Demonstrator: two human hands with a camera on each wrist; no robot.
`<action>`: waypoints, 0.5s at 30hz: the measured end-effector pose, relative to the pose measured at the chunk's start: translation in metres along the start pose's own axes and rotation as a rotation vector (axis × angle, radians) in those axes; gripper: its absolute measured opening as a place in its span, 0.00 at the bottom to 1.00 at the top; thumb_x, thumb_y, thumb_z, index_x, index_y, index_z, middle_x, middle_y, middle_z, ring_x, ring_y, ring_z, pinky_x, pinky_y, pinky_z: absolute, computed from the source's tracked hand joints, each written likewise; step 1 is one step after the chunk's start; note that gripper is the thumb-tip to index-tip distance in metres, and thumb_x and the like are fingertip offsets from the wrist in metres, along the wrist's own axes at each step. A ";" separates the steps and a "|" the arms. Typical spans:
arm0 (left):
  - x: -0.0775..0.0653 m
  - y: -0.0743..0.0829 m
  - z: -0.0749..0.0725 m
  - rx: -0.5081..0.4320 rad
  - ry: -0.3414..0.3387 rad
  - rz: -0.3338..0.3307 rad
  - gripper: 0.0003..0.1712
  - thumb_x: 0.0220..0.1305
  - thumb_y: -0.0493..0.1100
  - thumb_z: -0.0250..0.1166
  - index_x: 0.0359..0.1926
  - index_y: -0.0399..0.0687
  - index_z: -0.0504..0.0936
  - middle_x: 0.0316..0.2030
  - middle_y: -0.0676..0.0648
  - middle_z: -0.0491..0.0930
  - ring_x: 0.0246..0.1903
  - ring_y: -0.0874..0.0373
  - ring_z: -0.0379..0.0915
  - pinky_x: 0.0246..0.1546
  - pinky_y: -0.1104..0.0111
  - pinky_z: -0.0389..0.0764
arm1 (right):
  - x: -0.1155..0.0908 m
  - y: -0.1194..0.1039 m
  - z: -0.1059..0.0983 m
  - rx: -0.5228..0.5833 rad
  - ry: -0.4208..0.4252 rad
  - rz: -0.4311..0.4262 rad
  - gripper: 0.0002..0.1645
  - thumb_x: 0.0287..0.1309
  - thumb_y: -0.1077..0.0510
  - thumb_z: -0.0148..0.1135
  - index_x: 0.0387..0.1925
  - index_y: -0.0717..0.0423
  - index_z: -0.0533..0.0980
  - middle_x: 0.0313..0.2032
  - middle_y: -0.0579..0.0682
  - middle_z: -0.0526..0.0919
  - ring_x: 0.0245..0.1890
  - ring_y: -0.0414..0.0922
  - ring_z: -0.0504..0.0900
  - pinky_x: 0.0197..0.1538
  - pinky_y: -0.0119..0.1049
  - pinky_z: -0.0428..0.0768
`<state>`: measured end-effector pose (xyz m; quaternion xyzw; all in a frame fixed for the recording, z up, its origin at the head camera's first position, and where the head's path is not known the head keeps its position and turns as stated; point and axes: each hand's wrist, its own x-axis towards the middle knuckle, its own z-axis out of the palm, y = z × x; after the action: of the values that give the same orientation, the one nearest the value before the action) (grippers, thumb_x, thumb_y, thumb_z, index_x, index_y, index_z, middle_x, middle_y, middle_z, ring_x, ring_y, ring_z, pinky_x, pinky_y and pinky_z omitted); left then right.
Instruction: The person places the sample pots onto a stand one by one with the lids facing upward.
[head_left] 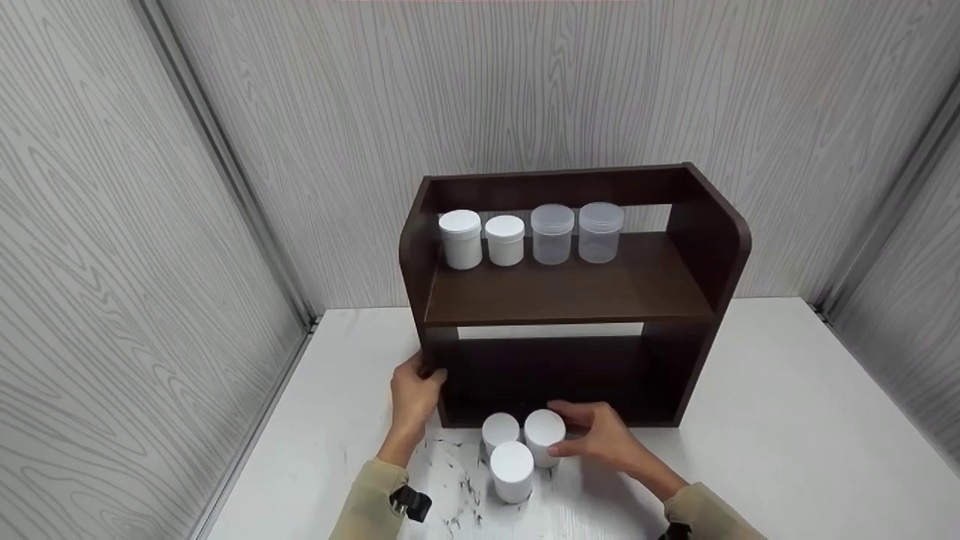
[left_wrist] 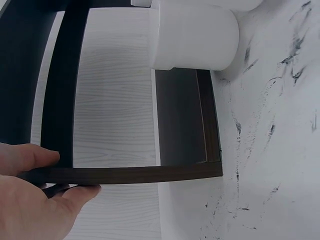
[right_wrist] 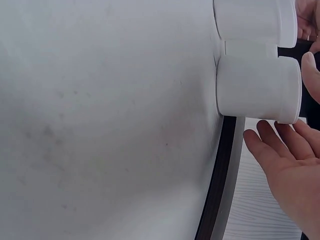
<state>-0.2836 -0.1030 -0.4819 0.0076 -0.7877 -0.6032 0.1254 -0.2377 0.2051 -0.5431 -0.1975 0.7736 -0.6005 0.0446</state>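
Observation:
My left hand (head_left: 414, 396) grips the front edge of the left side panel of a dark brown two-tier shelf (head_left: 570, 292), thumb on one face and fingers on the other in the left wrist view. Three white lidded jars (head_left: 512, 472) stand close together on the table before the lower tier. My right hand (head_left: 611, 439) is spread beside the right-hand jar (right_wrist: 257, 87), thumb on one side and fingers (right_wrist: 272, 142) right at the lid's edge on the other. That jar stands upright on the table.
On the upper tier, two white jars (head_left: 461, 244) and two translucent jars (head_left: 553, 236) stand in a row toward the left. Dark scuff marks (head_left: 469, 491) streak the white table (head_left: 780, 420). Wood-grain panels (head_left: 487, 90) enclose the back and sides.

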 end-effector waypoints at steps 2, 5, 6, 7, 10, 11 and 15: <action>0.000 0.000 0.000 -0.005 0.007 -0.007 0.30 0.68 0.31 0.63 0.69 0.23 0.72 0.61 0.27 0.79 0.63 0.36 0.76 0.63 0.48 0.77 | 0.001 -0.001 0.000 -0.004 -0.008 -0.004 0.45 0.49 0.64 0.84 0.66 0.74 0.74 0.64 0.70 0.77 0.63 0.63 0.79 0.63 0.54 0.78; -0.002 0.000 0.000 -0.018 0.009 -0.013 0.30 0.68 0.33 0.64 0.70 0.25 0.72 0.61 0.29 0.79 0.62 0.37 0.77 0.62 0.49 0.78 | 0.002 0.000 0.000 -0.007 -0.012 0.000 0.44 0.49 0.64 0.84 0.66 0.74 0.74 0.62 0.69 0.79 0.63 0.63 0.79 0.63 0.52 0.78; -0.002 0.000 0.000 -0.024 0.008 -0.014 0.31 0.69 0.33 0.64 0.70 0.25 0.72 0.61 0.29 0.79 0.62 0.37 0.77 0.62 0.49 0.78 | 0.002 0.000 0.000 -0.011 -0.011 0.003 0.44 0.49 0.64 0.84 0.66 0.74 0.74 0.61 0.68 0.80 0.62 0.62 0.80 0.62 0.51 0.79; -0.003 0.000 0.001 -0.030 0.008 -0.014 0.31 0.69 0.33 0.65 0.70 0.26 0.72 0.61 0.29 0.80 0.62 0.38 0.77 0.62 0.50 0.78 | 0.002 0.000 0.000 -0.016 -0.008 0.003 0.44 0.49 0.64 0.84 0.66 0.74 0.74 0.61 0.68 0.81 0.61 0.62 0.81 0.62 0.50 0.80; -0.004 -0.001 0.001 -0.038 0.010 -0.005 0.31 0.69 0.33 0.65 0.70 0.27 0.73 0.60 0.30 0.80 0.61 0.38 0.78 0.60 0.51 0.80 | 0.001 0.001 0.000 -0.030 0.003 0.009 0.43 0.49 0.63 0.83 0.66 0.73 0.75 0.59 0.67 0.82 0.59 0.61 0.82 0.60 0.52 0.81; -0.004 -0.001 0.001 -0.042 0.013 -0.002 0.31 0.69 0.33 0.66 0.70 0.27 0.73 0.60 0.30 0.81 0.60 0.39 0.79 0.60 0.51 0.80 | 0.001 0.001 0.000 -0.034 0.004 0.004 0.43 0.49 0.63 0.84 0.66 0.73 0.75 0.59 0.67 0.83 0.59 0.62 0.83 0.59 0.52 0.82; -0.006 -0.003 0.000 -0.049 0.013 0.012 0.30 0.69 0.34 0.66 0.70 0.28 0.74 0.58 0.31 0.82 0.58 0.40 0.80 0.58 0.53 0.81 | -0.002 0.001 0.000 -0.022 0.005 0.019 0.43 0.49 0.64 0.83 0.66 0.72 0.76 0.60 0.67 0.82 0.59 0.63 0.83 0.57 0.50 0.83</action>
<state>-0.2785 -0.1028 -0.4861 0.0038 -0.7719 -0.6213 0.1344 -0.2359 0.2061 -0.5441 -0.1893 0.7820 -0.5920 0.0463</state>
